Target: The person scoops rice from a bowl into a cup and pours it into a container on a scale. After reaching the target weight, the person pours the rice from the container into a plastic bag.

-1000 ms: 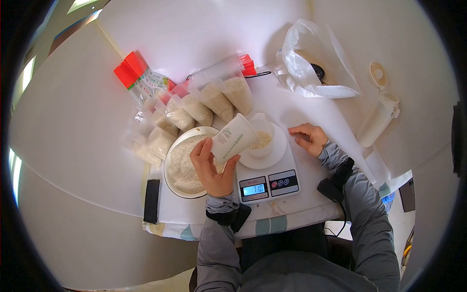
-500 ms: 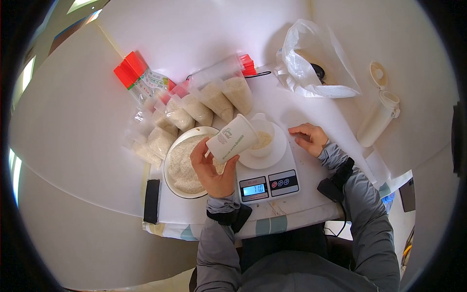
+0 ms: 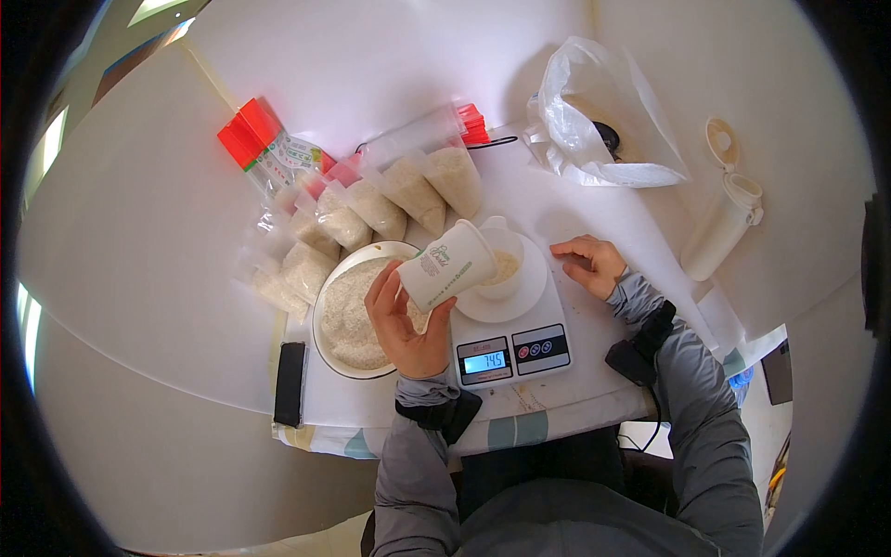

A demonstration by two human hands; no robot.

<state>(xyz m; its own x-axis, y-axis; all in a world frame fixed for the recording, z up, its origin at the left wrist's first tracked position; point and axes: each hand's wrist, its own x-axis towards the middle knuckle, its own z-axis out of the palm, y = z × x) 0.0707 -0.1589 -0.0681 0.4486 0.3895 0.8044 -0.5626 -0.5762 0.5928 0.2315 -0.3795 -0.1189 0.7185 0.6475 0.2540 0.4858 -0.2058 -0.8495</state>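
I have the left hand (image 3: 408, 336) gripping a paper cup (image 3: 447, 266).
Its long axis slants rightward, mouth toward the white bowl (image 3: 502, 239); right hand (image 3: 600, 265) farther, empty.

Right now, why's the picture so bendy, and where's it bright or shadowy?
Head view: likely a wide lens, corners black; bright strips glow far left; soft shadow on the white panel beside the plastic bag; kitchen scale's display glowing blue.
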